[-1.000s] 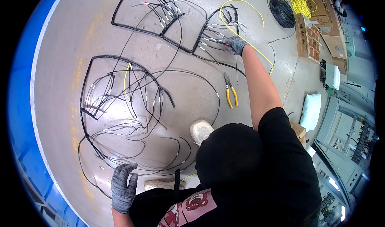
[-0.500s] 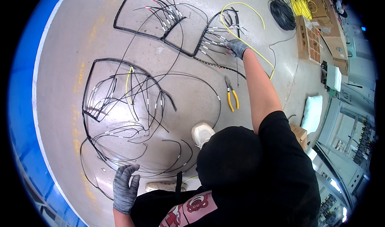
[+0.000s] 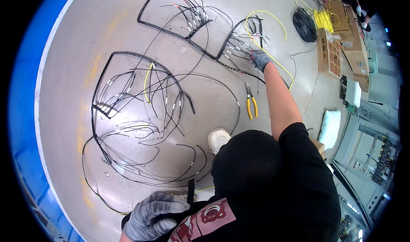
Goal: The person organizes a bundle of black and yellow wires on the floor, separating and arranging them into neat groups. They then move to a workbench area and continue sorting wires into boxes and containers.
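A grey-gloved left hand, my left hand (image 3: 154,215), is held in front of my body with its fingers loosely bent and the thumb apart; nothing is in it. My right hand (image 3: 261,60), gloved too, reaches far out to the ends of several black wires (image 3: 237,44) with white markers. Its fingers look closed round those ends, partly hidden by the glove. These wires branch off a black wrapped wiring harness (image 3: 179,35) on the floor. Nearer lies a second harness section (image 3: 112,63) with many loose wires. Yellow-handled pliers (image 3: 252,102) rest below my right hand.
A yellow cable (image 3: 273,57) curves past my right wrist. Beyond are a black wire coil (image 3: 303,25), a yellow coil (image 3: 323,20) and a divided cardboard box (image 3: 329,52). My shoe (image 3: 218,140) stands near the loose wires. Another person (image 3: 363,11) is at the far right.
My left hand has moved right and in toward my body, away from the near wires. The right hand stays at the marked wire ends. The whole view has shifted slightly.
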The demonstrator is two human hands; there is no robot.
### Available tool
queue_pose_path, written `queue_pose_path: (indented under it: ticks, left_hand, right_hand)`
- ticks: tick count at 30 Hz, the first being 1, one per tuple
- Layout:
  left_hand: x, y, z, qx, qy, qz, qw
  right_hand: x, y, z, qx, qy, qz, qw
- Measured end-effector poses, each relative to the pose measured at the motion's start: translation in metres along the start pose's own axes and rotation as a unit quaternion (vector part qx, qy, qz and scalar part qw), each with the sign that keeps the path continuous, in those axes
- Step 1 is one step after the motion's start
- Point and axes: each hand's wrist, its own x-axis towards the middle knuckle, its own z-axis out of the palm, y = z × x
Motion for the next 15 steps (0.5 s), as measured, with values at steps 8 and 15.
queue_pose_path:
  ticks: [8, 15]
  left_hand:
    - [-0.020, -0.014, -0.005, 0.024, 0.093, -0.004, 0.995]
    - [-0.027, 0.024, 0.017, -0.177, -0.053, 0.178, 0.967]
  right_hand:
    - [-0.008, -0.010, -0.007, 0.236, -0.053, 0.064, 0.968]
    - [-0.003, -0.002, 0.039, 0.200, -0.094, -0.050, 0.974]
